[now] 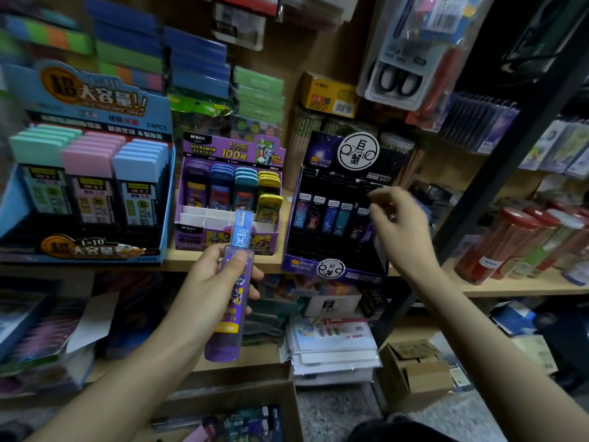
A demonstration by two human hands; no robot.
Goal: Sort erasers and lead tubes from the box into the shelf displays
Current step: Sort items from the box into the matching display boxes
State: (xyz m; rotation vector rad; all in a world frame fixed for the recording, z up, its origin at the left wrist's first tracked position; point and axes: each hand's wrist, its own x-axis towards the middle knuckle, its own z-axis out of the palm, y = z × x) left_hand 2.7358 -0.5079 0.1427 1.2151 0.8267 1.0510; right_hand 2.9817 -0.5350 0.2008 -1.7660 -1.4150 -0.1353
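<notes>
Shelf point(526, 287), three displays point(86, 193): left hand point(220, 279) grips two lead tubes point(224, 339) below the purple display point(229, 148); right hand point(401, 224), grasp can't tell.

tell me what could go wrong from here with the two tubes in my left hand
1. The left hand grips a purple tube and a blue tube together. The blue one sticks out on top and might slip down toward the box.
2. The right hand is blurred at the dark display, so it may tip the tubes standing there.

Near-upright purple tube point(228, 330) and blue tube point(243, 226) together
</notes>
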